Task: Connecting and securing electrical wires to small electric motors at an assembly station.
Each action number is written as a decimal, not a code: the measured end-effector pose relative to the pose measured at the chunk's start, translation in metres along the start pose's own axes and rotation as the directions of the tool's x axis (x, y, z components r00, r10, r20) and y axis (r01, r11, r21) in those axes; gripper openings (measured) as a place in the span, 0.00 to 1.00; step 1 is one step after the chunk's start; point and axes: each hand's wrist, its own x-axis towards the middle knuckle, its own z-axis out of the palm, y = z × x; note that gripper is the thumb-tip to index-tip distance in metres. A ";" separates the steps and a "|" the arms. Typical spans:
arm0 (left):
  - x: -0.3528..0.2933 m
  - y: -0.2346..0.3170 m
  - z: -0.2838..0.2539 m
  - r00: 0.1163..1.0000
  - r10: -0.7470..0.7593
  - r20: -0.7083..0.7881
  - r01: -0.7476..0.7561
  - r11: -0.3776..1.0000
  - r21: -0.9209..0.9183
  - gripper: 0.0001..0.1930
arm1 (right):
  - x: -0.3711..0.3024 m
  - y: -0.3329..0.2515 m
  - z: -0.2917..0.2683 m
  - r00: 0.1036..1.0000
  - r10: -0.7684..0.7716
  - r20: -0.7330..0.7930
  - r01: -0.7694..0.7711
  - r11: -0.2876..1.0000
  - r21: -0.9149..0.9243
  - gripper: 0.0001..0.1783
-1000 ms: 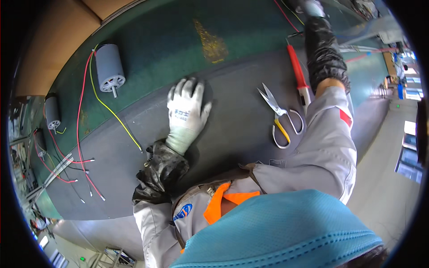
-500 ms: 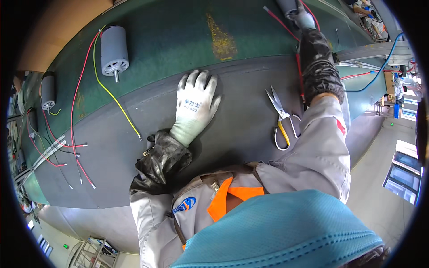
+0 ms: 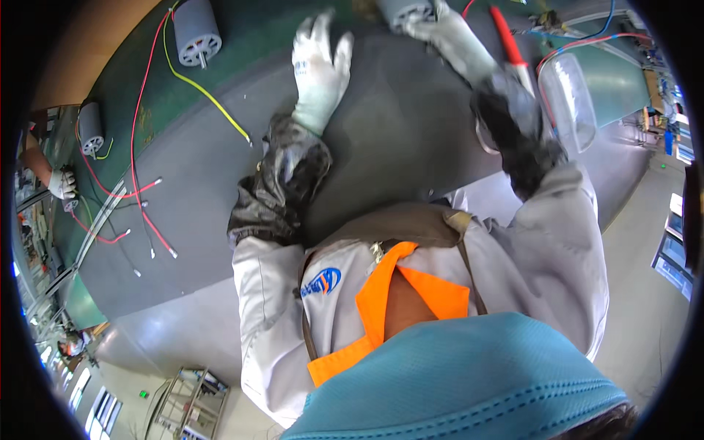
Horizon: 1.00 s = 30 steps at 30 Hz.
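Note:
At the far edge of the view, my right hand (image 3: 453,44), in a white glove, grips the shaft end of a grey cylindrical motor (image 3: 408,10), whose rear is cut off. Left of it, my gloved left hand (image 3: 320,70) is held with fingers apart and nothing in it, over the dark mat (image 3: 396,110). Farther left lies another grey motor (image 3: 196,37), shaft toward me, with a red lead (image 3: 137,132) and a yellow-green lead (image 3: 209,95). Beneath my right forearm, a scissors handle loop (image 3: 484,139) partly shows.
A red tapered object (image 3: 506,35) and a clear plastic container (image 3: 570,103) lie right of my right forearm. At the left stands a smaller-looking motor (image 3: 90,128). Beyond it, another person's gloved hand (image 3: 62,183) touches a motor (image 3: 70,205).
My right hand has brought the motor leftward from the far right. My left hand has lifted or slid farther forward. The view has shifted, and another person's hand has appeared at left.

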 end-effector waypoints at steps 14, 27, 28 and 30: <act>-0.089 0.036 -0.133 0.921 0.182 0.345 -0.212 0.976 0.051 0.16 | -0.119 -0.033 0.095 0.670 -0.231 0.706 0.739 0.115 -0.664 0.42; -0.043 0.060 -0.220 -0.001 -0.776 0.630 0.966 0.161 0.200 0.29 | -0.212 -0.038 0.249 -0.137 -0.275 0.952 0.651 0.699 0.296 0.18; -0.036 0.062 -0.214 -0.032 -0.779 0.626 0.936 0.196 0.292 0.30 | -0.230 -0.028 0.276 -0.236 -0.180 0.955 0.587 0.757 0.288 0.18; -0.028 0.077 -0.225 -0.023 -0.810 0.586 0.877 0.265 0.401 0.31 | -0.248 -0.022 0.305 -0.336 -0.139 0.931 0.515 0.801 0.306 0.18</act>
